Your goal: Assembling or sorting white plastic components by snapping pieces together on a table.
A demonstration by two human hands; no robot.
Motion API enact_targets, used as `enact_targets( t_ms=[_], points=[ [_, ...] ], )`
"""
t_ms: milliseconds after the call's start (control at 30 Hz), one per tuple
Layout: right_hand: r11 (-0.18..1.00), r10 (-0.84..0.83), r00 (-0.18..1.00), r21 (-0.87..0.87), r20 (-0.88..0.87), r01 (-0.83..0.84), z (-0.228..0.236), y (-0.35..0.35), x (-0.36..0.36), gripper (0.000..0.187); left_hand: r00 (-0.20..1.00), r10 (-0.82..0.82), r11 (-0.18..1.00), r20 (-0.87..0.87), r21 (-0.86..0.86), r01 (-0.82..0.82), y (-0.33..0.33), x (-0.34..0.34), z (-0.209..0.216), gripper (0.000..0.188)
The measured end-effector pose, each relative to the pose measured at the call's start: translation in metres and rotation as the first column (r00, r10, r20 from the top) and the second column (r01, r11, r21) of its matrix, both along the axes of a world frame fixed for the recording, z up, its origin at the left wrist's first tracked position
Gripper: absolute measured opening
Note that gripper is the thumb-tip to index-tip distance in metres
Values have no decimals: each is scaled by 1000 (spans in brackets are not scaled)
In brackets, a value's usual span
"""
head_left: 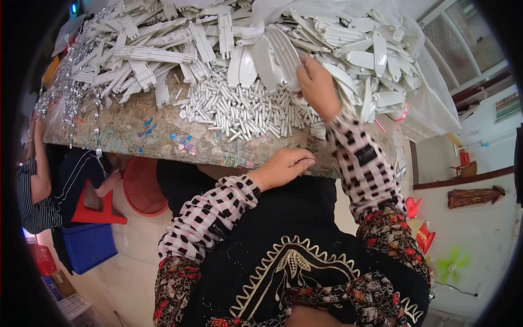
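At the far side of the table's front strip, my right hand grips the edge of a wide, curved white plastic piece with ribs along it. The piece is tilted above a heap of small silvery-white pins. My left hand is at the table's near edge, its fingers pressed together and curled under; whether anything is in them is hidden. Two smooth white oval plates lie just left of the held piece. More curved white pieces are piled to the right.
Long white slotted strips are heaped at the back left, beside silver tinsel. Clear plastic sheeting hangs at the right. Another person's arm is at the left, near a red stool, red basket and blue bin.
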State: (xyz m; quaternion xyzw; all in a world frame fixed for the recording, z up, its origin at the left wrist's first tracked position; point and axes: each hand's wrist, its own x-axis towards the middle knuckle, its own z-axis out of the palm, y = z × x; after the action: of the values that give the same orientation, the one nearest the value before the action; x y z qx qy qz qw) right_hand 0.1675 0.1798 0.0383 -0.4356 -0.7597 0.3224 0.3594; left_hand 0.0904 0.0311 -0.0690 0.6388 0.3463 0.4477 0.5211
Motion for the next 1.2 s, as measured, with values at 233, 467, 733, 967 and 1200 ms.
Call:
enact_targets(
  t_ms=[233, 467, 733, 967, 1200],
  points=[
    [962, 67, 944, -231, -323, -147, -20, -96, 47, 29, 804, 438, 887, 402, -342, -311, -1, -29, 30, 18],
    [808, 226, 916, -461, -331, -366, -38, -135, 43, 30, 627, 576, 816, 525, -418, -400, -15, -66, 61, 16],
    [49, -23, 583, -584, -812, -810, -48, -157, 27, 52, 730, 416, 858, 543, -500, -117, -40, -86, 43, 18],
    [239, 15, 636, -615, -772, -752, -57, -141, 43, 66, 822, 407, 889, 397, -380, -257, -17, -117, 39, 24],
    [483, -52, 726, -653, -686, -583, -77, -132, 44, 51, 482, 875, 478, 44, -229, -848, 59, -211, 37, 48]
  ],
)
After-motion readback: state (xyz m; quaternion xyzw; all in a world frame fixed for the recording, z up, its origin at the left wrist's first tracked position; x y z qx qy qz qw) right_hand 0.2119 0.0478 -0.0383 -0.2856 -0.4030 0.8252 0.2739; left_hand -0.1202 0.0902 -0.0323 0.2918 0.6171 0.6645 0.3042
